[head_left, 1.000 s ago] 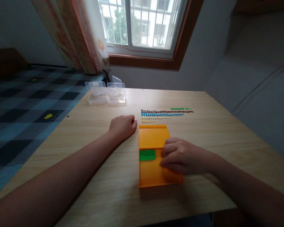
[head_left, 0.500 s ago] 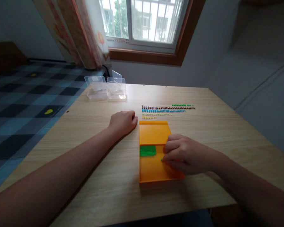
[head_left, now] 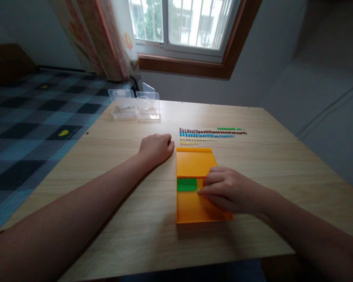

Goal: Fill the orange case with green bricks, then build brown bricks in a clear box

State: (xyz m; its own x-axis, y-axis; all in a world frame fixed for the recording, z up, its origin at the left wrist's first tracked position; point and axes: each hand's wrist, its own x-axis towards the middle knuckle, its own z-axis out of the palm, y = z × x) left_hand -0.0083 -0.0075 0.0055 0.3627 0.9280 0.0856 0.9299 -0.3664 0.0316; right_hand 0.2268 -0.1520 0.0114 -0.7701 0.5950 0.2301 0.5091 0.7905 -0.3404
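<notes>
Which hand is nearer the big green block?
Right. The right hand is just right of the green block, over the orange tray; the left hand is farther, ahead-left on the table.

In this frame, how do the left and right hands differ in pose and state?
The left hand is curled with nothing visible in it; the right hand pinches a small green piece. The left hand rests on the table, while the right hand is over the orange tray. Both hands are bare.

Orange tray (head_left: 191,208), green slab (head_left: 186,184) inside, tiny piece (head_left: 198,192) beside
</notes>
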